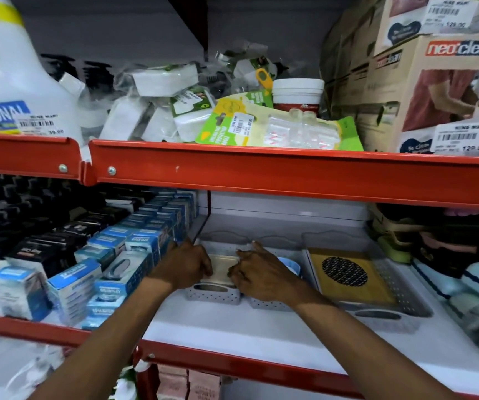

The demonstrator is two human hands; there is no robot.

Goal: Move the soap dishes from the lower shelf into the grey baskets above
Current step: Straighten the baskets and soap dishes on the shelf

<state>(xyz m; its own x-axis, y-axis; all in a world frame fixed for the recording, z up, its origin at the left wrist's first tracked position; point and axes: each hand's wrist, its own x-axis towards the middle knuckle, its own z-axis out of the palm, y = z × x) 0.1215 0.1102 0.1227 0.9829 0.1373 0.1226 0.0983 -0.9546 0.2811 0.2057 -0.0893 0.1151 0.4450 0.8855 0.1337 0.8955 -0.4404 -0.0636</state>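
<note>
Three grey perforated baskets stand side by side on the white shelf. In the left basket (213, 295) lies a pale beige soap dish (222, 268). My left hand (185, 265) grips its left edge and my right hand (257, 274) grips its right edge, both inside the basket. The middle basket (267, 304) holds a light blue soap dish (288, 265), partly hidden by my right hand. The right basket (405, 293) holds a wooden soap dish (348, 277) with a round black mesh drain.
Blue boxes (117, 272) crowd the shelf left of the baskets, and folded sponges and cloths (469, 284) lie to the right. A red shelf beam (290, 174) hangs close above. The shelf's red front edge (247, 362) runs below my forearms.
</note>
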